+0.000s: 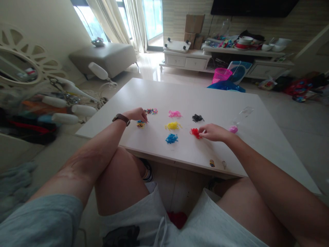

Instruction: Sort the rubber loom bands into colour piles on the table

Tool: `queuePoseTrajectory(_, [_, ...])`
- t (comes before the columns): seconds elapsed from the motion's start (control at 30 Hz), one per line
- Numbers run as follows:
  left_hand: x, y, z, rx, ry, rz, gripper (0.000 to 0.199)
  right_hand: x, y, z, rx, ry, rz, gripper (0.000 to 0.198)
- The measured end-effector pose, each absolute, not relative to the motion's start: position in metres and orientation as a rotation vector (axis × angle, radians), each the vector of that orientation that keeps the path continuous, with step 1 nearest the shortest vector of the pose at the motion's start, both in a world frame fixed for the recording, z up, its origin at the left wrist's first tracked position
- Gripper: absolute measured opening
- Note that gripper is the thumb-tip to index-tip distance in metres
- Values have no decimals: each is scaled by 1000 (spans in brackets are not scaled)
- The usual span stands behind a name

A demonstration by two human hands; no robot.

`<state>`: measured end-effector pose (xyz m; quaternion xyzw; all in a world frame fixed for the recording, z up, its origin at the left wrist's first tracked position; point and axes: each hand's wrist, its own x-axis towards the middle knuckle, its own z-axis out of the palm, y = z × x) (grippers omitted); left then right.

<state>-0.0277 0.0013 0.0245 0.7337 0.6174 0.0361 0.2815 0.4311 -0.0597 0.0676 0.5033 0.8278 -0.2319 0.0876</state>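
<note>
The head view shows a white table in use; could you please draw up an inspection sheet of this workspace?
Surface: white table, bare between the piles.
Job's things: pink pile, black pile, yellow pile, red pile, blue pile, far mixed pile, near mixed pile.
Clutter: small figure near the front edge; pinkish object towards the right.
Grips: left hand beside the mixed piles, its hold too small to judge; right hand at the red pile.
Cables: nothing seen on the table.
Surroundings: pink basket and white cabinet beyond.

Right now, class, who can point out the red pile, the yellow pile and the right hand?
Red pile (194, 133): head view, on its visible middle.
Yellow pile (173, 126): head view, on its middle.
Right hand (212, 132): head view, on its back.
</note>
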Motion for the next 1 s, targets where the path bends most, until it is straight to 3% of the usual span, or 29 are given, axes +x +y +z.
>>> queuePoseTrajectory(0.57, [-22, 1, 28, 1981, 1672, -141, 17, 431, -61, 70, 1482, 2473, -693, 25])
queuePoseTrajectory(1.0, [15, -16, 48, 1847, 1525, 336, 28, 427, -63, 70, 1467, 2509, -689, 25])
